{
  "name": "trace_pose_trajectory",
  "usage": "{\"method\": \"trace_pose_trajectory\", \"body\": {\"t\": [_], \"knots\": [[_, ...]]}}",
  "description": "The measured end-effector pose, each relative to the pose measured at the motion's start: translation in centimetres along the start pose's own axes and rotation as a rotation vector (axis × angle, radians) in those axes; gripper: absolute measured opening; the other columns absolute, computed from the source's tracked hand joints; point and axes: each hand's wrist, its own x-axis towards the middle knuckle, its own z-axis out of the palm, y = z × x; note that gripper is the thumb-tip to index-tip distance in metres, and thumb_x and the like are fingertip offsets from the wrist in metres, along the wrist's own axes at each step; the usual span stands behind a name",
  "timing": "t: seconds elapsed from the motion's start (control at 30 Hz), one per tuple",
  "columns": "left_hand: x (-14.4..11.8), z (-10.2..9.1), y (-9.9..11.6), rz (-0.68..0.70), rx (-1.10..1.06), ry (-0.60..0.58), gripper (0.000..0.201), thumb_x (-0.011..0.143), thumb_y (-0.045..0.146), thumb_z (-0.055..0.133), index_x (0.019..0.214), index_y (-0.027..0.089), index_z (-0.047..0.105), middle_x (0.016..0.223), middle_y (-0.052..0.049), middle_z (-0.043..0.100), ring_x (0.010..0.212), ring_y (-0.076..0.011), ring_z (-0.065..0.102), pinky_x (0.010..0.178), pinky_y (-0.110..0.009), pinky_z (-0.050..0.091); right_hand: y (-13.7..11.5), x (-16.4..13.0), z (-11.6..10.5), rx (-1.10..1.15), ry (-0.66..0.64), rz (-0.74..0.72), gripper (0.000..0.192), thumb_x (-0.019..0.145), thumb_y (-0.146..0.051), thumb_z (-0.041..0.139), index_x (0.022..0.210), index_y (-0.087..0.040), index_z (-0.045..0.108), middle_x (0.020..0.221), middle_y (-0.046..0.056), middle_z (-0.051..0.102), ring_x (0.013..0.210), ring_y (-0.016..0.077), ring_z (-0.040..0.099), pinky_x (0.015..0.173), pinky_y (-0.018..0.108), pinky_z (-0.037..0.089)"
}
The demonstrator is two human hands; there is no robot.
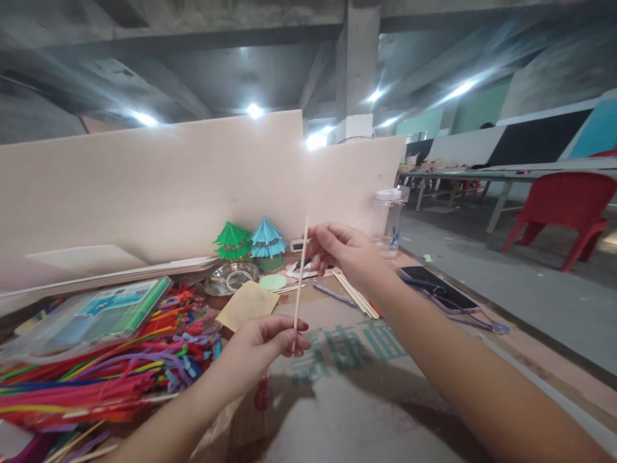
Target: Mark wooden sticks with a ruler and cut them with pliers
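Observation:
A thin pale wooden stick (301, 280) stands almost upright above the cardboard-covered table. Near its lower end, my left hand (270, 339) pinches it between thumb and fingers. My right hand (337, 247) is at the upper part, its fingertips close around or against the stick; its exact grip is partly hidden. Behind the hands lie a yellowish square of paper (247, 305), a pale green disc (272, 282) and a purple pen-like rod (333, 294). More wooden sticks (355, 296) rest under my right wrist.
Colourful pipe cleaners (96, 386) and a clear plastic case (96, 315) fill the left side. Green (232, 242) and blue (267, 239) small paper umbrella-like models stand behind, beside a glass dish (231, 278). A phone (441, 287) and a clear bottle (387, 218) are at right.

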Motion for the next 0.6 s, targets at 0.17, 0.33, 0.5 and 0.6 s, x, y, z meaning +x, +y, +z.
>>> {"method": "trace_pose_trajectory", "body": {"t": [0.17,0.33,0.5,0.6], "knots": [[-0.5,0.2,-0.8,-0.052,-0.098,0.003,0.056,0.067,0.063,0.068,0.095,0.015,0.067,0.088,-0.01,0.076,0.072,-0.0186,0.067,0.071,-0.032,0.052,0.0,-0.2,-0.3,0.029,-0.016,0.124,0.038,0.081,-0.048,0.068,0.102,-0.016,0.065,0.088,0.007,0.073,0.059,0.0097,0.064,0.052,0.022,0.051],[-1.0,0.5,-1.9,-0.079,-0.083,0.002,0.058,0.069,0.065,0.065,0.097,0.015,0.067,0.091,-0.011,0.076,0.073,-0.0191,0.068,0.07,-0.031,0.051,1.2,-0.2,0.9,0.032,-0.04,0.247,0.031,0.079,-0.038,0.071,0.101,-0.017,0.064,0.086,0.005,0.072,0.055,0.0086,0.061,0.048,0.021,0.049],[-0.6,0.4,-2.0,-0.045,0.108,-0.031,0.057,0.074,0.064,0.056,0.097,0.012,0.067,0.087,-0.013,0.076,0.071,-0.0203,0.068,0.065,-0.031,0.052,2.3,-0.3,1.6,-0.051,-0.071,0.206,0.03,0.075,-0.043,0.072,0.086,-0.017,0.064,0.075,0.001,0.068,0.052,0.0077,0.057,0.048,0.021,0.048],[-0.9,-1.5,-0.8,0.0,0.312,0.007,0.047,0.082,0.051,0.048,0.102,0.013,0.068,0.091,-0.011,0.076,0.079,-0.0218,0.068,0.071,-0.032,0.052,2.2,-0.6,1.5,-0.079,-0.054,0.181,0.032,0.072,-0.044,0.074,0.072,-0.016,0.06,0.059,-0.004,0.059,0.046,0.006,0.051,0.044,0.019,0.044]]}}
